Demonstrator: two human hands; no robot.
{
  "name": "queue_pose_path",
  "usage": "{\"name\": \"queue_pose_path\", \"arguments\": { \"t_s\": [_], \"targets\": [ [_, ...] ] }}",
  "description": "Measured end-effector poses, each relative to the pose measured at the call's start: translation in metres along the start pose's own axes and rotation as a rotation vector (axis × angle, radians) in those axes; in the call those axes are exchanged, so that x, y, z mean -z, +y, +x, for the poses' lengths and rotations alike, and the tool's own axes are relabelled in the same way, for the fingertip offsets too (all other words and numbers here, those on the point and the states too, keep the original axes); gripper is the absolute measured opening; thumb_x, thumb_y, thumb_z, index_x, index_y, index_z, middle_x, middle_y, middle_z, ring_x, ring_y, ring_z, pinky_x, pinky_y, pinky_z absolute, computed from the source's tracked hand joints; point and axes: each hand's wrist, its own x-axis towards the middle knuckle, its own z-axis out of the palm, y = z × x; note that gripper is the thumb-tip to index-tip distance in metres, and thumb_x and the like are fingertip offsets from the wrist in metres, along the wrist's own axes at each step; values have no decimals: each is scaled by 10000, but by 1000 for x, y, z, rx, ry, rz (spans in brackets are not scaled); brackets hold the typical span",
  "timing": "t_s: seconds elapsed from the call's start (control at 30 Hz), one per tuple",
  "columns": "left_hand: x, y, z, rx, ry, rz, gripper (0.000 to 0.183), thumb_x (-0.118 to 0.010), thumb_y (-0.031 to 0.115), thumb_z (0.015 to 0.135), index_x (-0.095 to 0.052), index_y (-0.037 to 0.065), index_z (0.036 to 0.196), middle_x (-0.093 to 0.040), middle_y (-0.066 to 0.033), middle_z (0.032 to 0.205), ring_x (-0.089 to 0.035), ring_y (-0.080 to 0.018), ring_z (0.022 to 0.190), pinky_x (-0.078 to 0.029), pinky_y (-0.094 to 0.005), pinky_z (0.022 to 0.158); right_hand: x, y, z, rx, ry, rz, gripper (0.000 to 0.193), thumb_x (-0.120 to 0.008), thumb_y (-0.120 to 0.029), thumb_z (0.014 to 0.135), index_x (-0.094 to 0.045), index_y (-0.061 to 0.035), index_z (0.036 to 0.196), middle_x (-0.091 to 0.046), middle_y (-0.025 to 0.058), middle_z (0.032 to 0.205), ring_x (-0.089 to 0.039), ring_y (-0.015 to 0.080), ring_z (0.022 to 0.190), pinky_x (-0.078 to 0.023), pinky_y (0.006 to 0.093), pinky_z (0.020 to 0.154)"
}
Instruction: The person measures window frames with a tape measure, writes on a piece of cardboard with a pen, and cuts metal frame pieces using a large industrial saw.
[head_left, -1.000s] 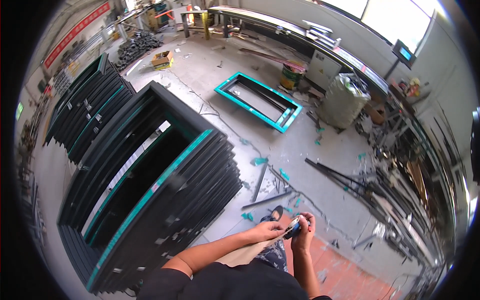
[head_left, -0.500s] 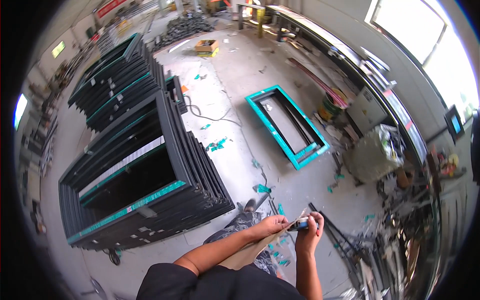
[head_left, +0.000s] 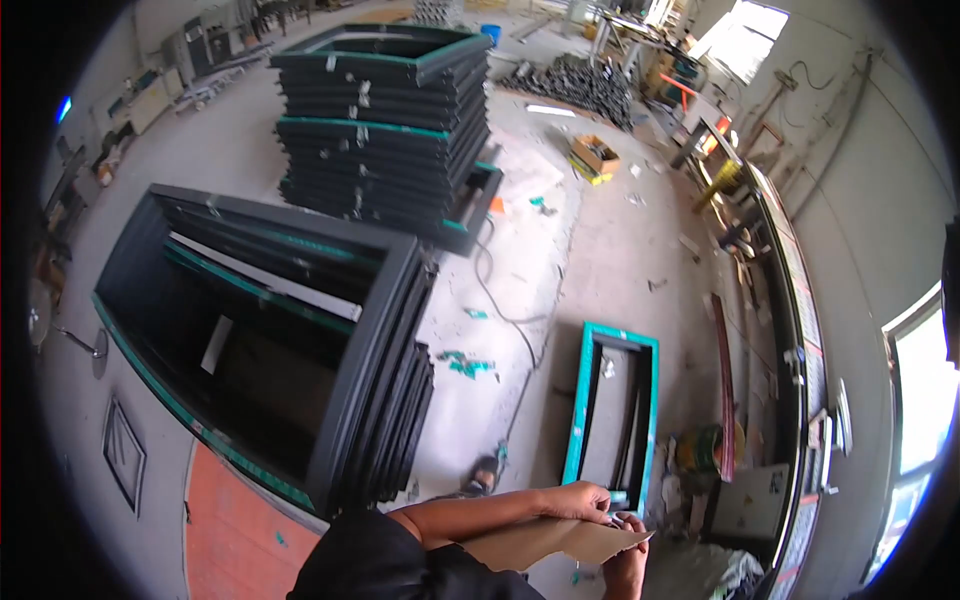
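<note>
In front of my body, low in the view, my hands are close together over a sheet of brown paper [head_left: 545,543]. My left hand [head_left: 583,501] reaches across from the left, its fingers bent and closed at the sheet's upper edge. Curled fingers show on my right hand [head_left: 626,560], beside the sheet's pointed right end; part of this hand is behind the paper. A small pale and dark object [head_left: 615,519] shows between the two hands, too small to name. Beyond them, a rectangular frame with teal tape [head_left: 573,450] lies on the floor.
Stacked dark frames [head_left: 375,340] stand close at my left, with another tall stack [head_left: 370,160] behind. A cable [head_left: 515,325] and teal scraps [head_left: 467,365] lie on the floor. A cardboard box [head_left: 596,153] sits farther off. A long bench [head_left: 795,300] runs along the right wall.
My view has turned, so the stacks and the teal-taped frame appear shifted. The brown sheet now extends farther right, up to my right hand. The dark and blue object there is now mostly hidden.
</note>
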Motion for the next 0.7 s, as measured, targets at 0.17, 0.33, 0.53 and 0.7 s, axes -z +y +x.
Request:
{"name": "queue_pose_path", "arguments": {
  "t_s": [0.17, 0.33, 0.53, 0.7],
  "targets": [
    [104, 58, 27, -20, 211, 7, 302, -637, 295, 785, -540, 10, 810, -573, -43, 725, -506, -90, 680, -416, -263, 608, 7, -27, 106, -182, -493, -202, 591, -658, -176, 768, -402, -83, 1293, -565, 76, 1096, -534, 181, 952, -442, 295, 793],
    [196, 102, 18, -50, 500, 132, 266, -612, 284, 802, -577, 21, 827, -575, -39, 740, -508, -90, 702, -419, -255, 636, -14, -47, 197, -171, -1039, -150, 614, -689, -205, 757, -399, 9, 1254, -584, 79, 913, -561, 131, 746, -469, 233, 601],
    [313, 128, -16, -28, 1055, 106, 279, -574, 283, 786, -597, 10, 836, -538, -41, 758, -485, -125, 730, -401, -271, 684, -22, -71, 311, -200, -848, -372, 319, -618, -271, 833, -599, -29, 1041, -594, 23, 663, -481, 76, 459, -379, 199, 400],
    [364, 171, 5, -77, 1385, -313, 269, -611, 279, 784, -588, 19, 846, -536, -30, 662, -480, -119, 527, -386, -242, 483, -49, -135, 409, -146, -901, -504, 176, -545, -161, 869, -648, -31, 928, -603, -10, 671, -440, 44, 445, -347, 189, 400]
  ]
}}
